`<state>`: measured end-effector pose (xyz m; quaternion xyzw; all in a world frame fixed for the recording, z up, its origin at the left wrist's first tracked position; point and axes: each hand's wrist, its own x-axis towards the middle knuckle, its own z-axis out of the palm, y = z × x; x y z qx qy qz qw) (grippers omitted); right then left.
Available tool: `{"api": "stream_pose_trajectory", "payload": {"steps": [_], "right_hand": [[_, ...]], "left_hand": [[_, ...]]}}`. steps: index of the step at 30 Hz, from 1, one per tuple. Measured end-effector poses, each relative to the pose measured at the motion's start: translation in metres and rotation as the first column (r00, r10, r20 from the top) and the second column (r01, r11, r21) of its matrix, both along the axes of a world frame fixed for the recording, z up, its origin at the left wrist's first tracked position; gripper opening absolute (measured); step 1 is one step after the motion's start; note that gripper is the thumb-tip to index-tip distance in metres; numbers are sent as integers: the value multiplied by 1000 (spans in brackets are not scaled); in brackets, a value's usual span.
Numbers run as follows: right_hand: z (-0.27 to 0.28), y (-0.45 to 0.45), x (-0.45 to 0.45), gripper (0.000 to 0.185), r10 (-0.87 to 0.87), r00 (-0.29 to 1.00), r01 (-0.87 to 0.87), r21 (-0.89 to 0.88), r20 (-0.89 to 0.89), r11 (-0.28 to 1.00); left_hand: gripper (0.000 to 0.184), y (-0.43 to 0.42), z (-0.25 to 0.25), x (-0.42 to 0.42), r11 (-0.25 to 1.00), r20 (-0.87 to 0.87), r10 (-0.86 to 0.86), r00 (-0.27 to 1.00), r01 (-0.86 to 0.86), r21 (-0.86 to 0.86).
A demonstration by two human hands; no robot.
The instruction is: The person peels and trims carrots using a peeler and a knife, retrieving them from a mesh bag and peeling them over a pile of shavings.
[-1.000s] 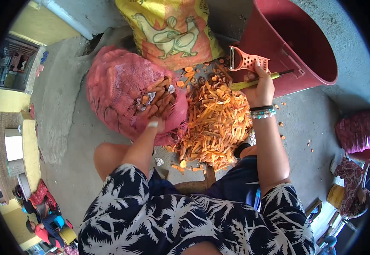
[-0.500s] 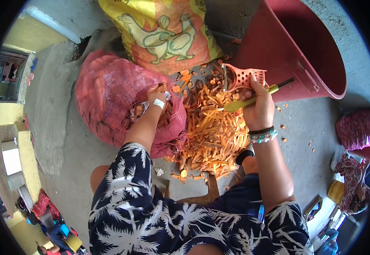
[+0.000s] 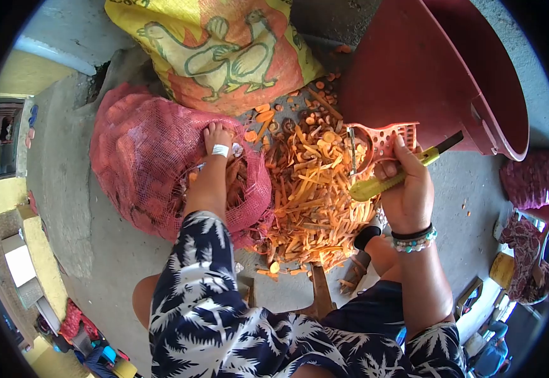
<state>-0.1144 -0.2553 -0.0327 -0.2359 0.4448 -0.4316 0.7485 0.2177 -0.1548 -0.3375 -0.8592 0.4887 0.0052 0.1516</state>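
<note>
My left hand (image 3: 217, 138), with a white strip at its wrist, is at the open mouth of a red mesh sack (image 3: 139, 145). Its fingers are closed on the netting at the rim. Carrots (image 3: 236, 179) show inside the mouth. In my right hand (image 3: 408, 189) are two tools: a red-orange plastic peeler (image 3: 384, 142) with a holed handle, and a yellow-green utility knife (image 3: 375, 188) whose dark blade points up and right. Beneath them lies a heap of orange carrot peelings (image 3: 315, 195) on the floor.
A large red tub (image 3: 406, 75) stands tilted at the upper right. Behind the heap is a yellow and orange sack (image 3: 224, 57) printed with chickens. A wooden stool edge (image 3: 320, 293) shows between my legs. Purple mesh sacks (image 3: 526, 183) lie far right.
My left hand has shifted from inside the sack's mouth up to its rim. The right hand still holds both tools. The whole view has shifted somewhat.
</note>
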Motion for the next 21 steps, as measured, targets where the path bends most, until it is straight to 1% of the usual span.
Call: {"api": "stream_pose_trajectory", "payload": {"steps": [2,3,4,5,6,7,8,9,10,11,12,14,15,16,18,19,20,21], "right_hand": [[1,0,-2,6,5,1000,-5,6,24,1000],[1,0,-3,4,-1,1000,1,-16,23,1000],[1,0,-4,4,-4,999,5,-13,35,1000],[1,1,-4,4,-21,999,22,-29,37,999],[1,3,-5,6,-37,999,39,-45,39,998],[2,6,-3,8,-56,997,58,-33,53,998],[-1,7,-4,10,-43,996,46,-26,84,999],[-1,10,-4,11,-15,995,17,-26,103,1000],[1,14,-4,11,13,993,-10,-29,121,1000],[4,19,-2,10,-24,994,26,-25,103,999],[9,23,-2,9,0,997,5,-65,73,998],[6,29,-4,9,37,998,-32,-99,55,995],[14,34,-5,6,64,994,-54,-107,88,993],[18,38,-7,6,69,992,-57,-118,102,991],[17,43,-9,6,80,991,-63,-156,108,986],[14,47,-9,6,48,994,-30,-180,98,983],[11,52,-8,6,44,992,-21,-186,117,982],[6,56,-9,5,43,994,-28,-149,97,988]], "left_hand": [[23,6,20,2,989,-102,-84,991,70,-130],[27,10,46,-1,991,-181,-44,982,20,-136],[27,19,52,0,991,-169,-47,984,25,-133],[25,28,61,3,954,-238,16,971,-86,-288],[24,37,71,7,882,-313,64,948,-201,-427],[25,44,83,14,870,-442,55,896,-260,-419],[25,49,93,17,871,-429,56,902,-254,-421],[25,53,103,20,796,-666,-13,746,-395,-458],[26,55,113,21,718,-837,-121,533,-536,-445],[19,57,113,23,647,-874,-231,429,-603,-467],[19,58,142,11,644,-866,-236,441,-596,-479],[14,60,200,-15,569,-911,-311,270,-715,-407],[15,64,218,-21,536,-893,-384,237,-730,-424],[15,68,235,-29,529,-885,-391,251,-726,-439],[19,80,277,-51,517,-875,-481,45,-792,-325],[19,88,294,-60,531,-880,-473,47,-781,-328],[19,94,321,-85,507,-868,-492,61,-791,-343],[20,103,329,-97,518,-876,-462,135,-761,-391]]}}
